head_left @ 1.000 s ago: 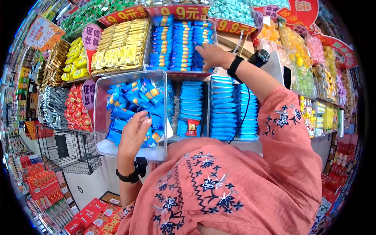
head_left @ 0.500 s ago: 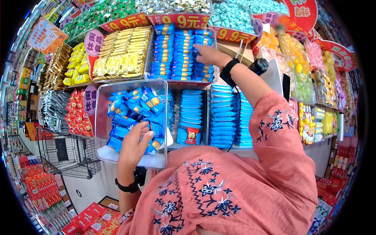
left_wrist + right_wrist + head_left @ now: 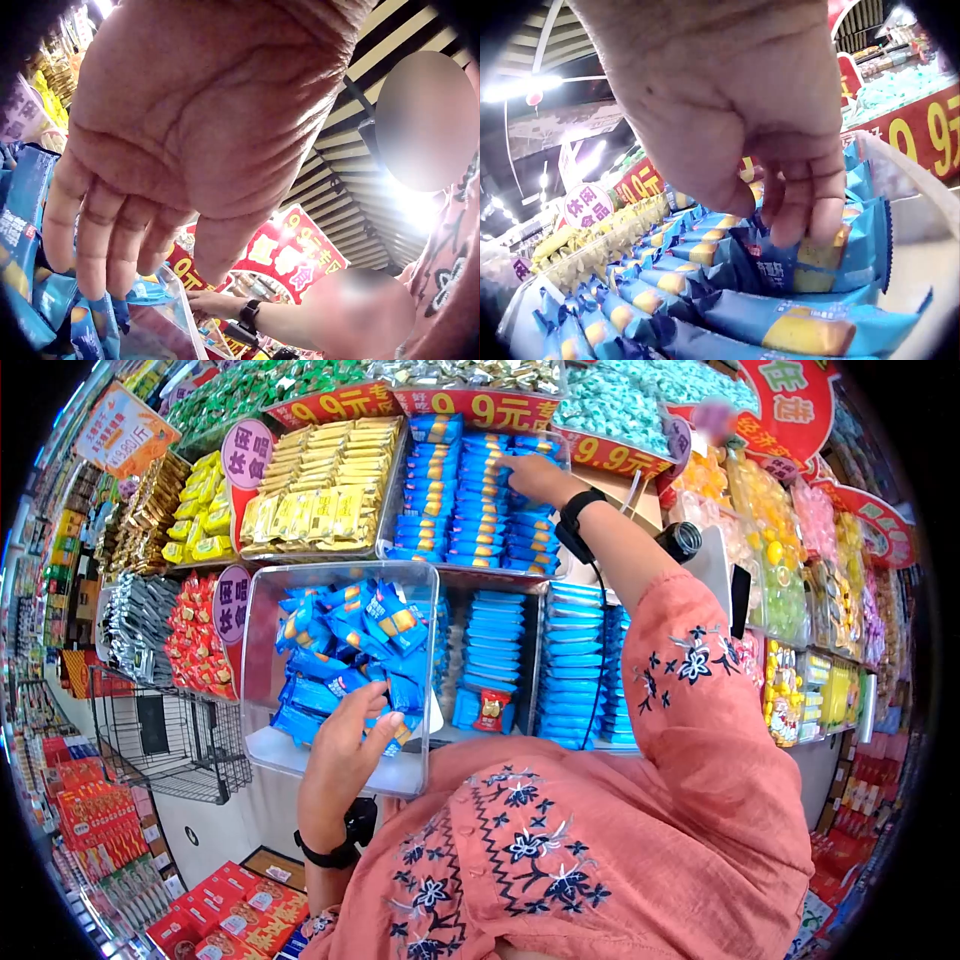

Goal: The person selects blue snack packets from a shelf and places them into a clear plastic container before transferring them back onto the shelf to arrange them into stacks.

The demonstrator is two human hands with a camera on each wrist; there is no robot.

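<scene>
In the head view the left hand (image 3: 345, 755) lies over the front of a clear bin (image 3: 435, 660) of loose blue packets (image 3: 345, 615). Its fingers are loosely extended, touch packets, and hold nothing visible. The left wrist view shows that palm (image 3: 202, 127) beside blue packets (image 3: 19, 217). Farther back, the right hand (image 3: 540, 480) reaches into a bin of blue packets in rows (image 3: 475, 525), at its right row. In the right wrist view its bent fingertips (image 3: 780, 225) touch the face of a blue packet (image 3: 769, 262); no clear pinch shows.
Yellow packets (image 3: 320, 510) fill the bin left of the rows. Lower bins hold stacked light-blue packets (image 3: 572, 660). A dark cylindrical object (image 3: 680, 540) stands right of the right forearm. A wire cart (image 3: 170, 730) is at lower left.
The right hand has moved toward the back of its row, leaving more front packets visible. The left hand has shifted slightly toward the body within its bin. The head view has tilted slightly.
</scene>
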